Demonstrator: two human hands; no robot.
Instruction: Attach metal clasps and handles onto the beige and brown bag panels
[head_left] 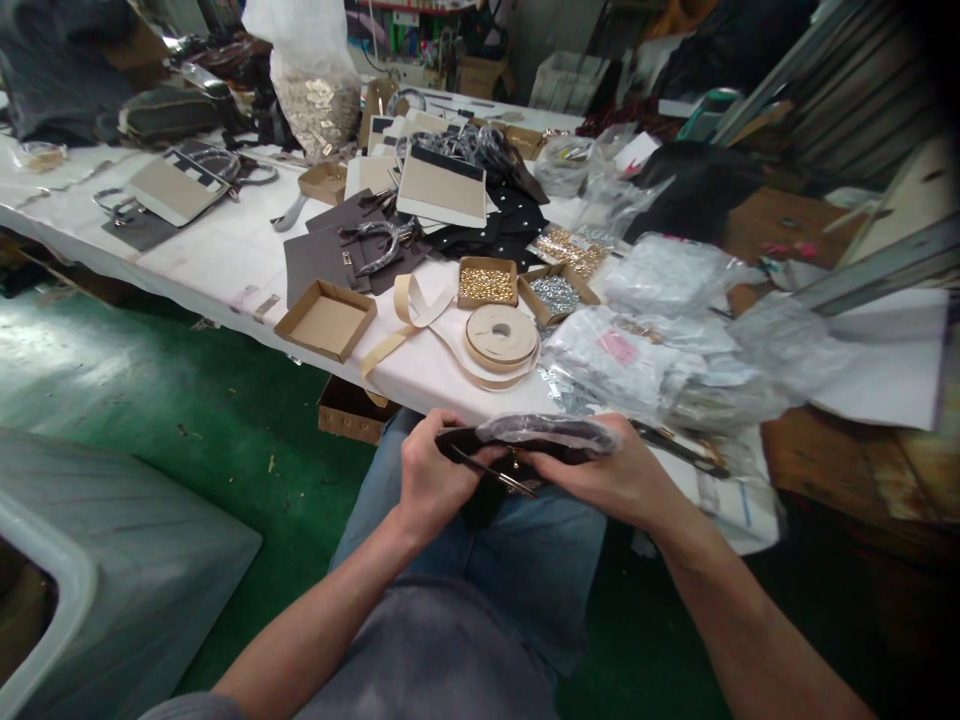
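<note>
Above my lap, both hands grip a dark bag panel (466,438) by its two ends. A strip wrapped in clear plastic (547,430), apparently its handle, runs along the upper edge. My left hand (435,475) is closed on the left end, thumb on the inside. At the other end my right hand (611,475) is closed, with its thumb pressing near a small gold metal fitting (515,458). Below the left thumb a thin shiny edge slants down; its kind is unclear. Part of the panel is hidden by my fingers.
Near the table (217,250) edge stand a shallow cardboard box (324,322), a roll of beige tape (499,340), a box of gold studs (486,284) and a box of silver ones (553,293). Plastic bags (637,355) lie right; bag panels (442,185) are piled behind. A grey bin (142,570) stands left.
</note>
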